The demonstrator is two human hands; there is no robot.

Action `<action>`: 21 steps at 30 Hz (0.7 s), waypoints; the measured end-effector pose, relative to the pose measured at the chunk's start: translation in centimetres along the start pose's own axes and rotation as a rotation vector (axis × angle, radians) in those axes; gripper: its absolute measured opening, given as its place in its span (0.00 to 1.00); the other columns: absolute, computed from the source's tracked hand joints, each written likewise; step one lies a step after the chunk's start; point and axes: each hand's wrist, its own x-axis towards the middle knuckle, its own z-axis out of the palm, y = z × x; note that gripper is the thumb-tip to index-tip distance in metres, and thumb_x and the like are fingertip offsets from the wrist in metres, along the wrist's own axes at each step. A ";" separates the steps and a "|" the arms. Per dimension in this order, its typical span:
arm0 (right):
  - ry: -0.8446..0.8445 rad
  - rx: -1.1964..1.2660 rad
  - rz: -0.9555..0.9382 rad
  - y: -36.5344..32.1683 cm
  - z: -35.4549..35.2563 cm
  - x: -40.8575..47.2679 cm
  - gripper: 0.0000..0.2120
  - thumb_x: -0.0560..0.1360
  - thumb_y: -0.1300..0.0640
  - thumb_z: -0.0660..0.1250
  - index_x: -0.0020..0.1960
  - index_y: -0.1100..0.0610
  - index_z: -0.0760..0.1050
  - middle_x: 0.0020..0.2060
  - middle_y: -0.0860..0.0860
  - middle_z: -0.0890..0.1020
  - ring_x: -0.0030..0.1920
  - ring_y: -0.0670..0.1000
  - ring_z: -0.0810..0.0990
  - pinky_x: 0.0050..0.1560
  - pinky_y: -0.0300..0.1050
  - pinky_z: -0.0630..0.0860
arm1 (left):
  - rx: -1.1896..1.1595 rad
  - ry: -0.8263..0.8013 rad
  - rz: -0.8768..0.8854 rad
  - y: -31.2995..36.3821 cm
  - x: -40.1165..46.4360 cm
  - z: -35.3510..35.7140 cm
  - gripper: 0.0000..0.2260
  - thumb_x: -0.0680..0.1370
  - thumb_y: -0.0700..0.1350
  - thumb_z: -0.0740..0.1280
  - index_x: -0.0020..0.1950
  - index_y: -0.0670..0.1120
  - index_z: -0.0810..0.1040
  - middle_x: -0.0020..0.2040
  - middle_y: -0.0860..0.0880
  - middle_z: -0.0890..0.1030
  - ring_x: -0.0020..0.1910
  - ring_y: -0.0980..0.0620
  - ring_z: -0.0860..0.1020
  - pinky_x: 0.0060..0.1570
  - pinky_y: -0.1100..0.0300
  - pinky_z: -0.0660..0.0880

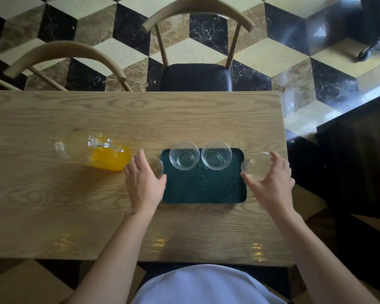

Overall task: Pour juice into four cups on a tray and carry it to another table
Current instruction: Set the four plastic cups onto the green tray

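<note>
A wooden table (53, 194) fills the view from above, its far edge facing two chairs (195, 77) on a patterned tile floor.

A dark green tray (203, 189) lies near the table's right edge, roughly midway between the far and near edges. A glass jug (92, 151), about half full of orange juice, stands on the table to the tray's left, well apart from it.

Two arms reach in from the near edge. The left hand (144, 183) rests just off the tray's left edge, fingers loosely curved and slightly spread around the side of a clear cup (156, 166) that stands on the table touching or just beside that edge. The right hand (270, 178) is off the tray's right edge, fingers spread and curled around another clear cup (256, 165), which is tilted and seems lifted; whether the grip is firm cannot be told.

Two more empty cups (184, 155) stand side by side along the tray's far edge, the right one (216, 155) close to its neighbour.

Judgement: this is the setting-out step, with two cups placed and two in hand. No juice is poured yet. Next, both held cups need to go upright onto the bare near half of the tray, spaced apart from each other, before reaching for the jug.
</note>
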 end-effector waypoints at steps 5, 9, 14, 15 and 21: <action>-0.133 -0.056 -0.059 -0.1 1.8 -3.5 0.46 0.66 0.34 0.73 0.76 0.53 0.59 0.69 0.52 0.70 0.69 0.54 0.69 0.67 0.60 0.65 | -0.148 0.059 0.104 0.4 -4.9 0.4 0.46 0.66 0.51 0.82 0.77 0.39 0.62 0.67 0.39 0.75 0.64 0.40 0.71 0.63 0.45 0.74; -0.213 -0.052 -0.119 -1.1 3.4 -4.8 0.48 0.64 0.37 0.76 0.76 0.53 0.59 0.69 0.50 0.70 0.69 0.53 0.68 0.66 0.56 0.64 | -0.209 -0.051 0.134 2.1 -7.3 1.5 0.50 0.66 0.54 0.81 0.79 0.45 0.57 0.68 0.43 0.74 0.63 0.46 0.70 0.59 0.54 0.73; -0.267 -0.062 -0.184 -2.4 4.5 -5.2 0.52 0.64 0.40 0.77 0.78 0.55 0.56 0.72 0.50 0.68 0.71 0.52 0.66 0.68 0.55 0.62 | -0.268 -0.104 0.199 3.1 -7.7 3.0 0.50 0.65 0.51 0.82 0.79 0.50 0.55 0.69 0.43 0.74 0.66 0.43 0.72 0.65 0.46 0.74; -0.269 -0.070 -0.196 -2.5 4.6 -5.3 0.52 0.64 0.40 0.77 0.78 0.55 0.56 0.72 0.50 0.68 0.71 0.52 0.66 0.68 0.55 0.62 | -0.268 -0.111 0.205 3.2 -7.6 3.2 0.50 0.65 0.50 0.82 0.79 0.51 0.55 0.69 0.43 0.74 0.66 0.42 0.72 0.64 0.46 0.74; -0.261 -0.088 -0.225 -2.8 5.2 -5.6 0.52 0.64 0.39 0.77 0.78 0.55 0.55 0.71 0.50 0.69 0.70 0.53 0.67 0.67 0.54 0.64 | -0.251 -0.127 0.244 3.3 -7.0 3.4 0.52 0.64 0.52 0.83 0.78 0.51 0.53 0.69 0.42 0.74 0.67 0.41 0.72 0.65 0.48 0.73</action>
